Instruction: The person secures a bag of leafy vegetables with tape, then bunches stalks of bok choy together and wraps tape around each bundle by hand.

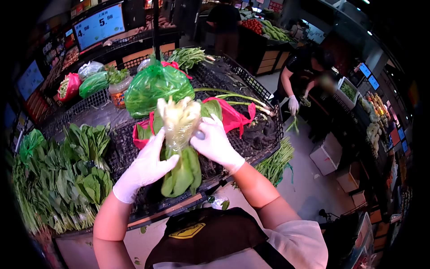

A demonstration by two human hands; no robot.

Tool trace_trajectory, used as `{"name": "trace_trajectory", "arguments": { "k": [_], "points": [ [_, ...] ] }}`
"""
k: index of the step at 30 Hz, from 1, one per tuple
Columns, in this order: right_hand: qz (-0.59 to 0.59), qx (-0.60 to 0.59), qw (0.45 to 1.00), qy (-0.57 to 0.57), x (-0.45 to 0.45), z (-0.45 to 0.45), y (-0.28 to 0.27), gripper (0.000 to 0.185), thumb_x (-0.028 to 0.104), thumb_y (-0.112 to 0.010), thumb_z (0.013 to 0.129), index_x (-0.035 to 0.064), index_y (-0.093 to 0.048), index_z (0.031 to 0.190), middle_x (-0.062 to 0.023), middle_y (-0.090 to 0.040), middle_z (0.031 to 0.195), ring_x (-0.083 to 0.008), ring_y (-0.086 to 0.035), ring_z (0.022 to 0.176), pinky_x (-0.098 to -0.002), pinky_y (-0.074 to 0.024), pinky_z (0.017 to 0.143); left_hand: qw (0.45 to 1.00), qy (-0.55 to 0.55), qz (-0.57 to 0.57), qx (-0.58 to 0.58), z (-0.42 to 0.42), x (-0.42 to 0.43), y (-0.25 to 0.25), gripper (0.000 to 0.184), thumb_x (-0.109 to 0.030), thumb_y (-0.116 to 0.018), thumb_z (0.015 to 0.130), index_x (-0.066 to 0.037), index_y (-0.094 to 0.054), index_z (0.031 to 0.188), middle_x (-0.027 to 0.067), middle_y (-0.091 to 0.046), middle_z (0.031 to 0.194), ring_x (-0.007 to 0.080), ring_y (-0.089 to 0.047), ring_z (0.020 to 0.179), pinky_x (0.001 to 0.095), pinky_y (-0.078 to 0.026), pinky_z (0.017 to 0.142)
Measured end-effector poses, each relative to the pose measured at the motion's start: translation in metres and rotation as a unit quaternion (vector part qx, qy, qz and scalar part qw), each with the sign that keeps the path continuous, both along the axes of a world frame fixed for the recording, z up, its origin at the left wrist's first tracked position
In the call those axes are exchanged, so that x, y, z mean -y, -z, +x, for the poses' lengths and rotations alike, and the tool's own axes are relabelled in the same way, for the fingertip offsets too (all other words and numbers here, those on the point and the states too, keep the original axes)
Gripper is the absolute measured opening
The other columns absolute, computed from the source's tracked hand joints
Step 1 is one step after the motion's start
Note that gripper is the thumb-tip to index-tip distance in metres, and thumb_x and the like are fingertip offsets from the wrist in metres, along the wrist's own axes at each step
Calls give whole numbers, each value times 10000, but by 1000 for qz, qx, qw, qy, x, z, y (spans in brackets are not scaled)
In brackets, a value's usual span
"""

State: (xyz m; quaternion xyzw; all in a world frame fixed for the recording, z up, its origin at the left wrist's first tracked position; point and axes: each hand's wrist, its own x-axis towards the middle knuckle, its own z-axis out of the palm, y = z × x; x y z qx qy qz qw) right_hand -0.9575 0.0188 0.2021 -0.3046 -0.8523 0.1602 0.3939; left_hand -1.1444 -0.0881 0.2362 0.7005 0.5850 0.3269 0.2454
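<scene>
A bunch of leafy greens point(182, 172), like bok choy, stands between my hands with its pale stems up and leaves hanging down. Shiny clear film or tape point(180, 131) circles the stems. My left hand point(147, 167), white-gloved, grips the bunch from the left, thumb across the front. At the right side of the stems, the bent fingers of my right hand point(216, 142), also gloved, are closed by the wrap; a small greyish spot shows there, too unclear to name. Behind the bunch sit a green plastic bag of greens point(157, 87) and pink bags point(233, 119).
Bundled leafy greens point(74, 175) fill the left of the black crate stand point(118, 154). A jar point(118, 93) stands behind, and long-stemmed vegetables point(251, 105) lie at right. More greens point(275, 162) hang over the right edge. Across the aisle, a gloved co-worker point(293, 80) handles greens.
</scene>
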Motion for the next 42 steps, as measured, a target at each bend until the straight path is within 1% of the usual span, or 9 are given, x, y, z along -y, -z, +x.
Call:
{"name": "trace_trajectory", "arguments": {
  "k": [5, 11, 14, 17, 20, 24, 28, 36, 42],
  "points": [
    [18, 98, 978, -181, 15, 7, -31, 369, 271, -652, 783, 141, -553, 1114, -149, -582, 1067, -322, -454, 1211, -571, -126, 1120, 917, -18, 11, 399, 2, -21, 21, 679, -28, -750, 708, 5, -432, 1307, 80, -550, 1224, 168, -558, 1067, 294, -458, 918],
    [-207, 180, 919, -285, -6, 20, -27, 741, 308, -673, 813, 125, -309, 1432, -138, -589, 1194, -323, -507, 1206, -538, 21, 1139, 929, -102, -27, 355, -32, -14, 66, 391, -63, -673, 815, 10, -533, 1173, 48, -634, 1009, 102, -603, 855, 238, -495, 700],
    [-339, 124, 900, -244, -42, 23, 3, 664, 297, -719, 800, 77, -418, 1349, -116, -631, 1085, -289, -583, 1096, -410, -371, 1038, 924, -63, -53, 374, -37, -6, 58, 408, -113, -717, 783, 5, -556, 1139, 34, -657, 952, 102, -616, 823, 242, -499, 703],
    [-272, 87, 942, -174, -39, 0, 20, 623, 348, -701, 786, 137, -473, 1326, -140, -635, 1094, -242, -535, 1154, -432, -299, 1066, 933, 19, -105, 344, -3, 4, 30, 522, -195, -767, 726, 10, -566, 1162, 95, -622, 1098, 183, -590, 1017, 327, -468, 886],
    [261, 182, 945, -72, -43, -28, 88, 490, 317, -572, 852, 142, -500, 1304, -129, -515, 1317, -250, -447, 1263, -549, -135, 1128, 986, 45, 25, 159, 7, -18, 38, 818, -354, -825, 615, 17, -516, 1275, 181, -304, 1448, 303, -195, 1389, 398, -164, 1132],
    [-168, -54, 976, -128, -9, -22, 13, 515, 277, -625, 798, 99, -524, 1270, -165, -609, 1164, -331, -488, 1204, -508, -131, 1135, 960, -25, 115, 254, -11, -27, 65, 952, -459, -830, 607, -3, -436, 1344, 181, -283, 1454, 308, -215, 1375, 418, -186, 1132],
    [-85, -17, 994, -73, -6, -12, -12, 446, 286, -635, 750, 71, -569, 1135, -150, -677, 833, -346, -627, 859, -465, -286, 1060, 996, -51, 18, 66, -38, -15, 35, 711, -315, -736, 772, -35, -431, 1350, 138, -602, 1153, 260, -489, 1193, 410, -36, 1156],
    [21, 189, 982, 7, 26, -40, -18, 617, 282, -663, 724, -39, -464, 1212, -167, -620, 795, -338, -615, 885, -459, -289, 1081, 883, -22, -113, 455, -21, -16, 28, 513, -134, -681, 812, 7, -507, 1273, 70, -603, 1148, 151, -583, 1004, 285, -476, 857],
    [-426, 162, 838, -299, -8, -13, -46, 699, 347, -765, 709, 43, -499, 1278, -150, -648, 1006, -246, -618, 979, -382, -457, 908, 895, -7, -81, 438, -51, 4, 56, 621, -208, -702, 768, 9, -469, 1300, 78, -578, 1199, 171, -560, 1063, 321, -441, 939]
  ]
}}
